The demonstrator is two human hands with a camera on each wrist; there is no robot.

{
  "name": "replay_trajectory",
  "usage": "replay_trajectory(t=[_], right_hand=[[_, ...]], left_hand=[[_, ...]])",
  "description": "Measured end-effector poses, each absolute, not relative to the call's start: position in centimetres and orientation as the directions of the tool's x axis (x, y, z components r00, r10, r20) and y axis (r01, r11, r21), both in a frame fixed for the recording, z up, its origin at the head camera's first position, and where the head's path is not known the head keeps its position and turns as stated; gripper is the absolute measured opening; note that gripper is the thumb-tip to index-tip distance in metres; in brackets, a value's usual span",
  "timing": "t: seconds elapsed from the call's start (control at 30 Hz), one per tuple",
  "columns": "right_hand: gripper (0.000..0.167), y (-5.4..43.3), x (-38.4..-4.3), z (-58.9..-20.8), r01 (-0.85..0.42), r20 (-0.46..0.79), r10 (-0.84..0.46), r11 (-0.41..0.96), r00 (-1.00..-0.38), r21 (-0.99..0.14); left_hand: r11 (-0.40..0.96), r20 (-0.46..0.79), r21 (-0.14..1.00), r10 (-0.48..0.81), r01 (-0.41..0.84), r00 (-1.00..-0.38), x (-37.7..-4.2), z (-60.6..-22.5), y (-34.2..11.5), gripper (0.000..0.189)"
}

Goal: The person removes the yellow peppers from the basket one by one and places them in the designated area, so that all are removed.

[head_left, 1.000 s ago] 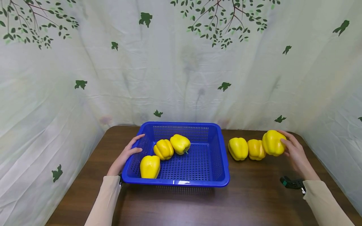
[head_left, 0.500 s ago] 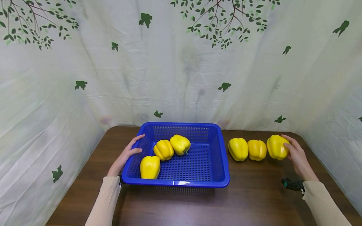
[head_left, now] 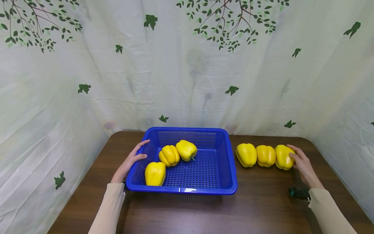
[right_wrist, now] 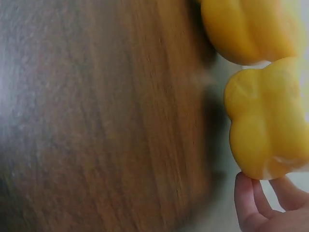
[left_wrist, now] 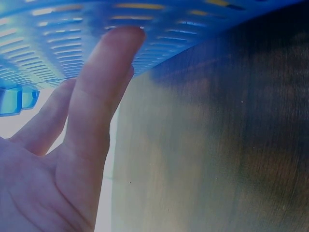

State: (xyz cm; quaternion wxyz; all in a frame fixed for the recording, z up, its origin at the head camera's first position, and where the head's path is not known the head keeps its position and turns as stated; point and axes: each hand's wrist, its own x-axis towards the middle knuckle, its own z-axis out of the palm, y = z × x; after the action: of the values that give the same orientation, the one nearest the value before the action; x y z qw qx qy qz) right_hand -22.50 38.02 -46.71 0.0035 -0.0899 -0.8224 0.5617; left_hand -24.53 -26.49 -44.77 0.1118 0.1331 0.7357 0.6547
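In the head view, my left hand (head_left: 129, 163) holds the left rim of a blue plastic basket (head_left: 226, 159). The left wrist view shows fingers (left_wrist: 104, 87) against its slotted wall. Inside are three yellow bell peppers: one near the front left (head_left: 155, 174), one in the middle (head_left: 169, 156), one behind with a green stem (head_left: 186, 150). My right hand (head_left: 305, 166) grips the right side of a yellow bell pepper (head_left: 283, 157) on the table. That pepper ends a row, beside a middle pepper (head_left: 265, 156) and a left one (head_left: 246, 155).
The dark brown wooden table (head_left: 257, 201) runs beneath everything. A pale curtain (head_left: 187, 74) with printed leaves hangs behind the table and along both sides. Between the basket and the pepper row lies a narrow gap.
My right hand has lowered its pepper, swung it slightly right, then brought it left against the row's middle pepper. The left hand and the basket have stayed put.
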Motion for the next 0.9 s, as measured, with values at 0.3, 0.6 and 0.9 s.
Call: replay_trajectory(t=[0.3,0.6,0.9], right_hand=[[0.056,38.0,-22.5,-47.0,0.143,-0.097,0.151,0.331,-0.984,-0.933],[0.055,38.2,-22.2,-46.7,0.099,-0.037,0.166,0.380,-0.985,-0.920],[0.048,38.0,-21.8,-45.1,-0.015,0.103,0.217,0.376,-0.971,-0.926]], left_hand=[[0.075,0.023,0.996,0.338,0.051,-0.941,-24.8,-45.0,-26.4,0.059],[0.150,-0.042,0.989,0.335,0.009,-0.941,-24.0,-44.9,-26.7,0.061],[0.185,-0.059,0.983,0.323,0.001,-0.945,-23.9,-44.9,-26.8,0.061]])
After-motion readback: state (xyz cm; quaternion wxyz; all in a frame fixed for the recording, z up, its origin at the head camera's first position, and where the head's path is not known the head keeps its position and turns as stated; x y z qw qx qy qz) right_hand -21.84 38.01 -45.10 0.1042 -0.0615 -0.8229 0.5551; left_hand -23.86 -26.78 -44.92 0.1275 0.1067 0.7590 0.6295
